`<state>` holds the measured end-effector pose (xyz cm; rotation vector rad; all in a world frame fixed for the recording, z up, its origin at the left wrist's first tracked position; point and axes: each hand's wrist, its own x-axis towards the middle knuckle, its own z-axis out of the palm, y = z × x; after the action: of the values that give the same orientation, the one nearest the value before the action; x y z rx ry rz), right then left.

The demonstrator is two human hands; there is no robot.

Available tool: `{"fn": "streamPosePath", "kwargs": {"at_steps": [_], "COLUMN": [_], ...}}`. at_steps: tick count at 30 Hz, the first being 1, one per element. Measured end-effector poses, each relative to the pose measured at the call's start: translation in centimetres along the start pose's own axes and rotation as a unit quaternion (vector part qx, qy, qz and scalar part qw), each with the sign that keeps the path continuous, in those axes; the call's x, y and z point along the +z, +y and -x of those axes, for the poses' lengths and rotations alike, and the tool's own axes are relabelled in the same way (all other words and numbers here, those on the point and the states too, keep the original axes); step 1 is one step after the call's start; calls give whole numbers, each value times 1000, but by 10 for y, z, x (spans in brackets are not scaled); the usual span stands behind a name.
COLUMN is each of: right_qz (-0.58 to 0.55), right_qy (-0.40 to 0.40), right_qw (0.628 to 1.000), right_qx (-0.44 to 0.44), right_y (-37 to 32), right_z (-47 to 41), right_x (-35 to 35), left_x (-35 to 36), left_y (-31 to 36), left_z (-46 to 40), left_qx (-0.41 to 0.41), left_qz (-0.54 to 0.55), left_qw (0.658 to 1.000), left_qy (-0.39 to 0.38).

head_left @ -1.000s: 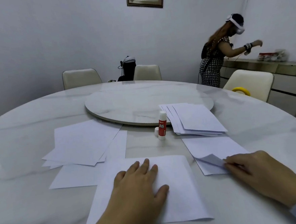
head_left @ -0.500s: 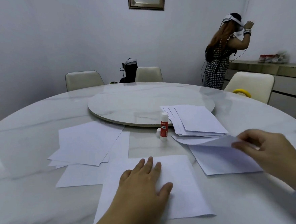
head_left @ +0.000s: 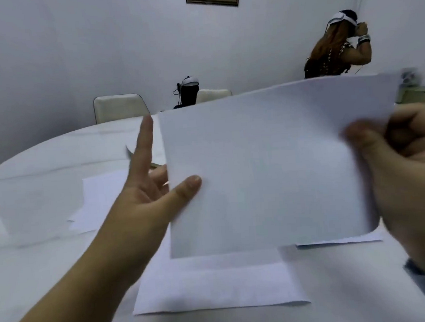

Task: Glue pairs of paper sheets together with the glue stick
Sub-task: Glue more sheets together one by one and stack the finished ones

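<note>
A white paper sheet (head_left: pixel 269 167) is held up in the air in front of me, hiding the glue stick and the stack behind it. My right hand (head_left: pixel 408 172) pinches its right edge, thumb on the near face. My left hand (head_left: pixel 148 190) takes its left edge: the thumb lies on the near face, some fingers are behind the paper, and the index finger points up beside it. Below the raised sheet another white sheet (head_left: pixel 215 286) lies flat on the marble table (head_left: pixel 37 261).
More loose sheets (head_left: pixel 101 198) lie on the table to the left, and one sheet edge (head_left: pixel 337 241) shows at the right under the raised paper. Chairs (head_left: pixel 119 107) stand behind the table. A person (head_left: pixel 337 51) stands at the far right by the wall.
My right hand has lifted the sheet from the table up in front of me. My left hand left the flat sheet and rose to take the raised sheet's left edge.
</note>
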<state>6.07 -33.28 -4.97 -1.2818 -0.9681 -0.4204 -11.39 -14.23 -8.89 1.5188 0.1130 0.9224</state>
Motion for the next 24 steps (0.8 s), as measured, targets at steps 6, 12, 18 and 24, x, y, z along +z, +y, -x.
{"fn": "streamPosePath", "kwargs": {"at_steps": [6,12,18,24], "right_qz": [-175,-43,6,-3], "right_qy": [-167,-203,-226,-201], "right_qw": [928,892,877,889], "right_qx": [285,403,425,411], "right_y": [26,51,53,61], "right_z": [40,58,62,65], "right_x": [23,21,25,26], "left_x": [-22,-43,-47,-53], "left_y": [-3,-20,-30,-34], "left_z": [14,25,26,28], "left_qx": [-98,-235,-247,-263], "left_qz": [-182,-307,-353,-286], "left_qw": [972,922,902,920], "left_qy": [113,33,38,49]}}
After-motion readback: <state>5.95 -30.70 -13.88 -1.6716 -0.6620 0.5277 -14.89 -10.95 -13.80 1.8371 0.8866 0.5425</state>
